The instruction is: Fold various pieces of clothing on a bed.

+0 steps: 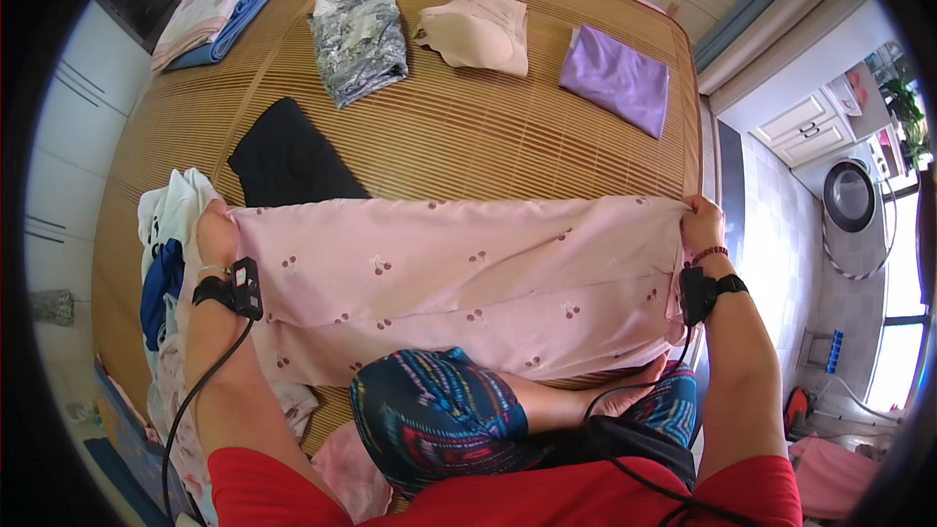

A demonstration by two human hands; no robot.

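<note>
A pink cloth with a cherry print [439, 271] is stretched wide across the view, just in front of my crossed legs. My left hand [217, 234] grips its far left corner. At the far right corner my right hand [703, 223] pinches the fabric between thumb and fingers. The upper edge runs nearly straight between both hands, while creases cross the lower right part. Beyond it lies a black garment [293, 154], its near end hidden by the pink cloth. What kind of article the pink cloth is, I cannot tell.
Folded on the bamboo mat [454, 139] are a grey patterned garment [359, 44], a beige bra [476, 33], a purple cloth [615, 77] and a white-and-blue stack [227, 11]. Loose clothes [165, 256] are heaped by my left arm. Cables hang from both wrist devices.
</note>
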